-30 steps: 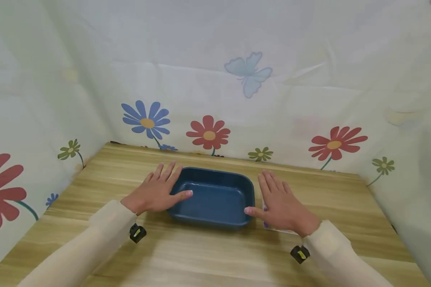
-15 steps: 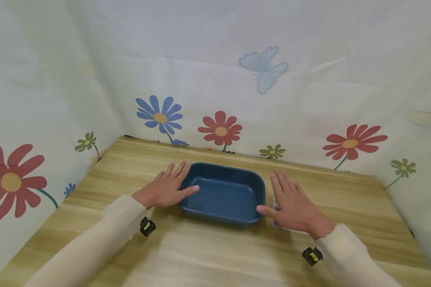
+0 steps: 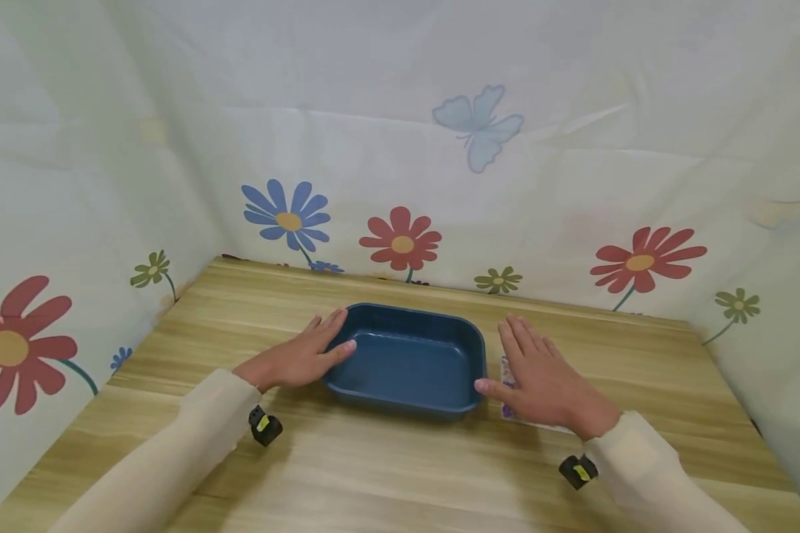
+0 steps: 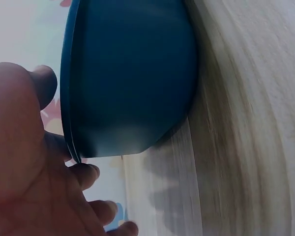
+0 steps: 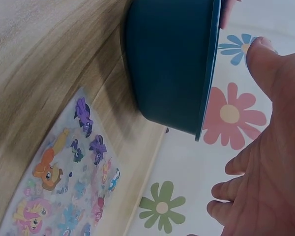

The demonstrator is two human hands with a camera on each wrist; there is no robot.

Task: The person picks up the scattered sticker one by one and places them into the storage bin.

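While the head view looks down into the blue dish [image 3: 407,370], which sits on the surface [image 3: 373,474] between the left hand [image 3: 300,359] and the right hand [image 3: 550,389], the wrist views show its outer walls. The right wrist view also lays out a printed sheet [image 5: 54,196] with cartoon ponies (from the head, only its edges show past the hand above it). Both hands are wide, fingers straight, thumbs out, gripping nothing. The left hand is at the dish's left end, thumb over the rim, fingers along it; how firmly they touch I cannot tell. The right hand's thumb is near the opposite rim, and its wrist view shows a gap between them.
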